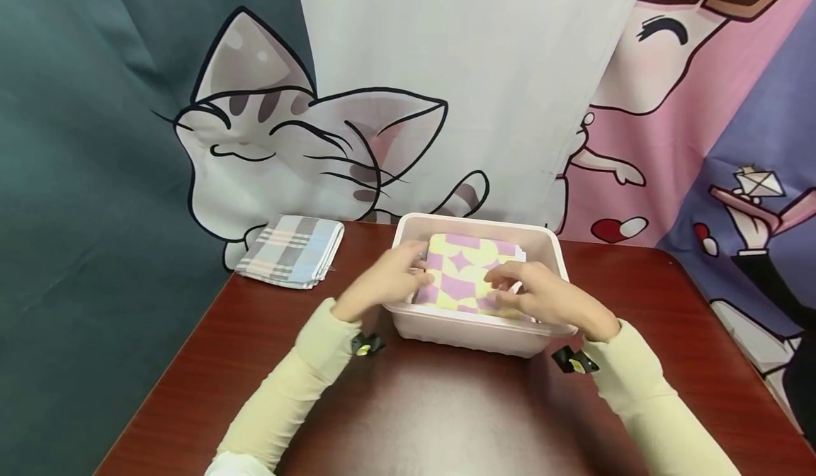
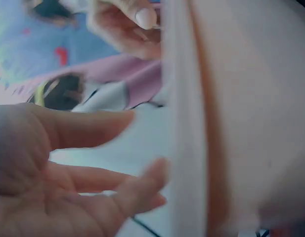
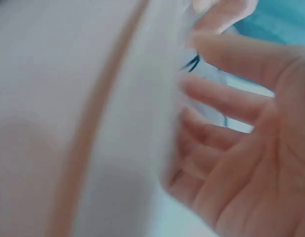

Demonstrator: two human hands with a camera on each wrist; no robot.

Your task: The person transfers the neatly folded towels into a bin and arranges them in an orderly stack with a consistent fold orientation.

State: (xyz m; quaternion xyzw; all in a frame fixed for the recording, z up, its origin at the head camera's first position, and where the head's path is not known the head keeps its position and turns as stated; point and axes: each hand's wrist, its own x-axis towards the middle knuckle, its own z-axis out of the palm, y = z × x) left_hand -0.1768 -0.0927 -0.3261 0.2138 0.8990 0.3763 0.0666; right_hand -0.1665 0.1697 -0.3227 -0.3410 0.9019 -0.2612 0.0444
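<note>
Here the left hand [image 1: 382, 281] and right hand [image 1: 542, 295] rest with fingers loosely spread, nearly straight, on a folded checkered cloth [image 1: 464, 272], soft purple and yellow, lying inside a white rectangular plastic tub [image 1: 474, 331] on the glossy reddish table [image 1: 446, 405]. A folded plaid cloth [image 1: 292, 251] lies well apart.

I sat at a small staged set-up rather than a lived-in room. In front of me was a dark red-brown table [image 1: 446, 412] with rounded corners, and right behind it hung printed cloth backdrops: a big cartoon cat [image 1: 287, 150] on teal and white, and a pink and purple cartoon panel [image 1: 701, 108] beside it. They closed off whatever lay beyond. A folded plaid cloth [image 1: 292, 249] lay near the table's far edge.
</note>
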